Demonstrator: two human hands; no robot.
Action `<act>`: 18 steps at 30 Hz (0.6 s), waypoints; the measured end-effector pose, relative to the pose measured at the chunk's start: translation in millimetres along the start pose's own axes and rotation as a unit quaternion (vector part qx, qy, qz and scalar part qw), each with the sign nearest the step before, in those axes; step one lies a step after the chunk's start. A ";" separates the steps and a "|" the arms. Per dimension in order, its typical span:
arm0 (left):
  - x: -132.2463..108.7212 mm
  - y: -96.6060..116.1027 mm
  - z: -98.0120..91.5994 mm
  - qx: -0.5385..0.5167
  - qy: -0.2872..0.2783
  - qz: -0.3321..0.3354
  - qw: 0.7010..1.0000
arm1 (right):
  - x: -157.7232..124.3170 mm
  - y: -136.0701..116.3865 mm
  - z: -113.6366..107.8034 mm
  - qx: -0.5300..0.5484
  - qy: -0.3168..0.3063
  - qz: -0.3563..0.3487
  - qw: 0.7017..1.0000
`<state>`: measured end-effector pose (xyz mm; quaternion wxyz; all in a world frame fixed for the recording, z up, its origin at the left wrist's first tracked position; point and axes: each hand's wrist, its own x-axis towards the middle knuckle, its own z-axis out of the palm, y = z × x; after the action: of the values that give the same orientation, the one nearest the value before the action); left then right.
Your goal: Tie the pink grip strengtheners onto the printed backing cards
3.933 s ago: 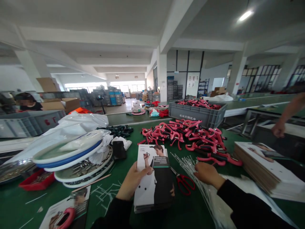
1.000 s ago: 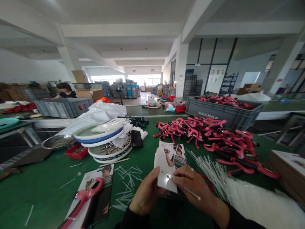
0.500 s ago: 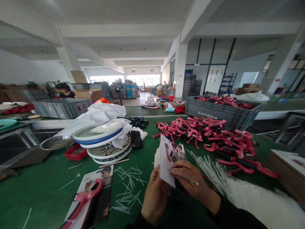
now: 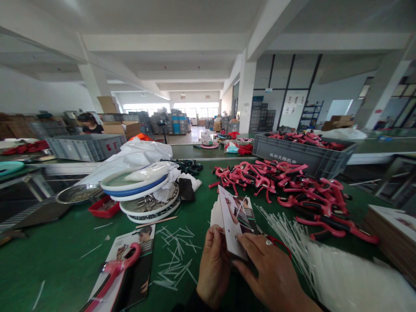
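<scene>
A printed backing card [image 4: 234, 221] with small holes stands tilted between my hands. My left hand [image 4: 213, 264] is closed at its lower left edge, thumb and forefinger pinched close to the card; a thin tie end may be between them, too small to be sure. My right hand [image 4: 269, 268], with a ring on one finger, grips the card's lower right part, fingers over the front and thumb below. A white cable tie [image 4: 241, 207] crosses the card's upper face. Farther left, pink-and-black pruning shears [image 4: 112, 277] rest on another printed card [image 4: 143, 260].
Loose white cable ties [image 4: 175, 242] lie left of my hands, and a bundle of ties [image 4: 289, 234] right. Pink shears [image 4: 256, 173] are heaped behind, before a grey crate [image 4: 292, 154]. Stacked cards [image 4: 386, 242] stand far right. Round trays [image 4: 130, 208] hold metal parts. A person [image 4: 89, 125] is far left.
My right hand has shifted from pinching a white cable tie at the card's front to lying across its lower right. The tie's tail no longer shows beside those fingers.
</scene>
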<state>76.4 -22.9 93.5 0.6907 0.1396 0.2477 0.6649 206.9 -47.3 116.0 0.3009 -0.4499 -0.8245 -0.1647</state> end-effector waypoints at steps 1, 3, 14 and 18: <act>0.1 -1.1 -1.5 -0.002 -0.016 0.002 1.000 | -0.2 -0.3 1.7 -0.018 0.012 -0.002 1.000; -0.1 -2.5 -3.2 -0.013 -0.053 0.009 0.998 | -1.4 2.7 4.4 -0.040 0.037 -0.008 0.998; -3.1 -7.6 0.6 0.088 -0.161 -0.031 0.983 | -22.7 27.0 14.0 0.083 0.118 0.078 0.986; -3.4 -10.7 4.1 0.155 -0.152 -0.077 0.973 | -20.9 31.3 12.2 0.128 0.110 0.126 0.977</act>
<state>87.7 -26.6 91.9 0.7392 0.3252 0.2496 0.5343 237.6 -37.2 93.3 0.4636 -0.4873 -0.7369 -0.0671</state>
